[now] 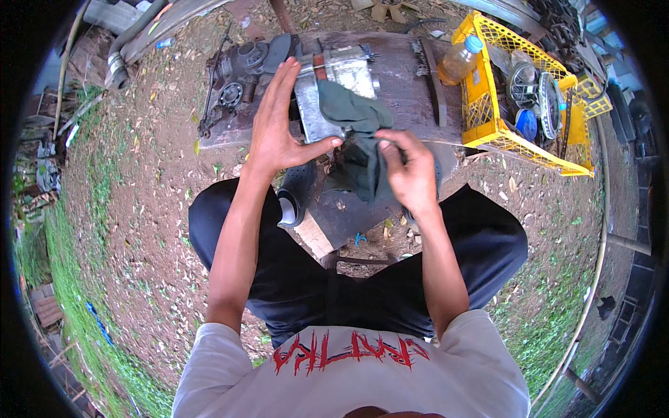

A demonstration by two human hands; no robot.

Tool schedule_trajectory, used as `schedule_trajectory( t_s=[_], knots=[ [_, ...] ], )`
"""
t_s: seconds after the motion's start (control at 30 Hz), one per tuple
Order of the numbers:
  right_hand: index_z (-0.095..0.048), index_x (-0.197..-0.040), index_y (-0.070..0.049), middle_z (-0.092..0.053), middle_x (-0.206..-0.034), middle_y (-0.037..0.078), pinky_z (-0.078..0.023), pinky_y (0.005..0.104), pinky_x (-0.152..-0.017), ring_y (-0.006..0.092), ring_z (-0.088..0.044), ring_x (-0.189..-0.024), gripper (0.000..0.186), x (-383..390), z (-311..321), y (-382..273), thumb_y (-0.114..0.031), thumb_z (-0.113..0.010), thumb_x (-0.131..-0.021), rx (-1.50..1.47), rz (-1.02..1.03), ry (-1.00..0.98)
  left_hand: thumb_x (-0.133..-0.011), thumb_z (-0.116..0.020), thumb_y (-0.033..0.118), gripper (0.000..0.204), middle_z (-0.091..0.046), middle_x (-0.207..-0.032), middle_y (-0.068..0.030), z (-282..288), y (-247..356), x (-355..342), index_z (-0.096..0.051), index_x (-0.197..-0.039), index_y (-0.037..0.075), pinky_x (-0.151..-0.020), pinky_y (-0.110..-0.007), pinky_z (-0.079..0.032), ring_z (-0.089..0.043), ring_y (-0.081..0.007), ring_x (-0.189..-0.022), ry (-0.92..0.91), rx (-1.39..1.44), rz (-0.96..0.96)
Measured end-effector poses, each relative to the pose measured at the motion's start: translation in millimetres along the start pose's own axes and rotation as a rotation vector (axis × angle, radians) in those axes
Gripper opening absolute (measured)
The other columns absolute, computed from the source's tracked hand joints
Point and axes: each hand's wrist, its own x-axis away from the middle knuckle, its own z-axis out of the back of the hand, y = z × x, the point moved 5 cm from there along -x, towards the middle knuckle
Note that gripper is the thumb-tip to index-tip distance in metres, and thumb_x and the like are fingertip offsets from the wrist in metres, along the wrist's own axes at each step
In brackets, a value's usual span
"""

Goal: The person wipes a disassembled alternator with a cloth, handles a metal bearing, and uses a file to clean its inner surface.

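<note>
Outdoors at the brown worktop (408, 90), cloth (354, 111) overlaps metal (309, 110).

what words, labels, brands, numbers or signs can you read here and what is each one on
White shirt: large, jagged red lettering across the chest, which I won't copy out.
Silver metal part, blue-capped bottle and yellow crate: any markings are too small or blurred to read.

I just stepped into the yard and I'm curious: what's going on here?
A dark green cloth is draped partly over a silver metal part on the brown worktop. The person's right hand appears to pinch the cloth, while their left hand is spread open beside the metal part. A yellow crate sits at the worktop's right end.
</note>
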Motion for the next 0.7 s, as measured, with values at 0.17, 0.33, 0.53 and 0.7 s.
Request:
schedule_trajectory(
  t_s=[0.17, 0.33, 0.53, 0.7],
  knots=[
    [-0.062, -0.116, -0.007, -0.066, -0.113, 0.007, -0.047, 0.0361, -0.092, 0.0192, -0.062, -0.100, 0.026, -32, 63, -7, -0.021, -0.058, -0.094, -0.927, -0.217, 0.396, -0.062, -0.085, 0.043, 0.116, -0.018, -0.153, -0.0286, -5, 9, 4, -0.021, -0.149, 0.001, -0.115, -0.050, -0.021, -0.018, -0.0428, -0.143, -0.037, -0.128, -0.034],
    [-0.059, -0.121, -0.007, -0.066, -0.112, 0.007, -0.048, 0.0375, -0.092, 0.0201, -0.062, -0.103, 0.034, -96, 52, -40, -0.029, -0.057, -0.095, -1.331, -0.031, 0.439, -0.072, -0.076, 0.046, 0.108, -0.011, -0.154, -0.0308, -16, 6, 14, -0.018, -0.150, 0.000, -0.115, -0.051, -0.016, -0.013, -0.0458, -0.144, -0.044, -0.175, -0.109],
    [-0.052, -0.133, -0.004, -0.050, -0.136, 0.021, -0.030, 0.0466, -0.111, 0.0398, -0.047, -0.127, 0.048, -84, -42, -45, -0.034, -0.055, -0.095, 0.354, 0.588, 0.158, -0.065, -0.081, 0.045, 0.107, -0.011, -0.154, -0.0301, -20, 19, 6, -0.026, -0.147, 0.004, -0.114, -0.055, -0.019, -0.013, -0.0479, -0.143, 0.045, -0.172, -0.070],
    [-0.045, -0.136, 0.000, -0.057, -0.126, 0.025, -0.040, 0.0443, -0.101, 0.0417, -0.052, -0.121, 0.046, -41, -42, 7, -0.030, -0.043, -0.101, -0.251, 0.032, 0.227, -0.058, -0.087, 0.045, 0.114, -0.008, -0.155, -0.0287, -18, 22, 3, -0.027, -0.146, 0.004, -0.113, -0.056, -0.022, -0.012, -0.0493, -0.142, 0.036, -0.142, -0.048]
  ],
)
